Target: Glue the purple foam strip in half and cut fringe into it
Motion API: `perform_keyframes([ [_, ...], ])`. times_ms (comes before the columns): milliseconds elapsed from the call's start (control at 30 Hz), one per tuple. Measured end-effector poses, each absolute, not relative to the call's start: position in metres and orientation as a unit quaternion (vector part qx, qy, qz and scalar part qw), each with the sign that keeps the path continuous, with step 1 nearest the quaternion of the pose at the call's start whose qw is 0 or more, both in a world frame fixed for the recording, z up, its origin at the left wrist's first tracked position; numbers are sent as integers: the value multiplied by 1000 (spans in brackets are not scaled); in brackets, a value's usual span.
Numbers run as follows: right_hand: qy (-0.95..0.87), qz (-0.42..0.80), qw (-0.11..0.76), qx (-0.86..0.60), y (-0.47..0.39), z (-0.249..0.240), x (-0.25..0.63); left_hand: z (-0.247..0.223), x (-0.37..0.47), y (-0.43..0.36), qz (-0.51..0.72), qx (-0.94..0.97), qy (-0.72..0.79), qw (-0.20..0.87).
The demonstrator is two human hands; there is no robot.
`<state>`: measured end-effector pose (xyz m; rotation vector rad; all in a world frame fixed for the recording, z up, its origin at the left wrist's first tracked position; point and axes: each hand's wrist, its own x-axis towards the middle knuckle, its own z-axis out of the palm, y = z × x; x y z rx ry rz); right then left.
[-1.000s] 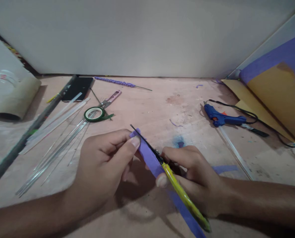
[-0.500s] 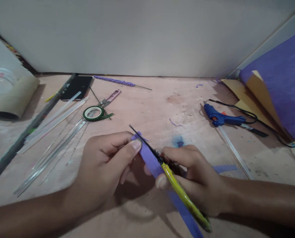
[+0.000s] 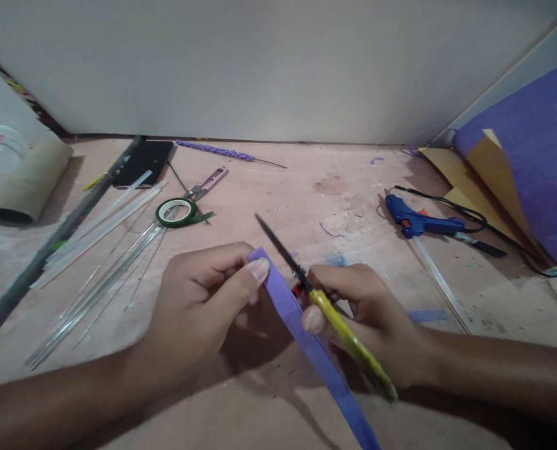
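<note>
Supporting tabletop [image 3: 269, 194]: pinkish, marked with stains; it carries the loose items.
Purple sheet [image 3: 531, 137]: far right, beside brown paper [image 3: 496, 165].
Dark rod [image 3: 34, 269]: slanting along the left side, its far end by the phone [image 3: 147, 164].
Left hand [image 3: 203, 294]: fingers pinched narrow on the near-upright top end of the purple strip [image 3: 325, 362].
Right hand [image 3: 372, 312]: fingers closed around the yellow-handled scissors [image 3: 348, 337]; thumb at the strip's edge.
Purple strip: between the hands, trailing down toward the bottom edge of view.
Cardboard tube [image 3: 34, 181]: lying left of the rod.
Yellow-handled scissors: blades pointing up and left, past the strip; exact blade opening cannot be told.
Blue glue gun [image 3: 419, 222]: lying at right, clear stick [image 3: 440, 284] extending from it.
Green tape roll [image 3: 179, 224]: flat, near the pink-handled snips [image 3: 212, 179].
Purple scrap [image 3: 376, 160]: near the back wall.
</note>
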<state>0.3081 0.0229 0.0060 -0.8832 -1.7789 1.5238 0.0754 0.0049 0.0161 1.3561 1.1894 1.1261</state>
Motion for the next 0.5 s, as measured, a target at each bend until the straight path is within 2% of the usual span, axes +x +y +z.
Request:
perform_keyframes([
  [100,-643,596,339,-341,33,7,312,13,75,15,477,554,479,486],
  [233,-654,553,365,-365,49,10,317,11,75,27,463,504,441,581],
  [400,-672,512,409,-346,58,17,318,16,77,26,340,433,417,723],
  [500,-684,505,382,-362,58,23,315,21,77,25,254,481,426,723],
])
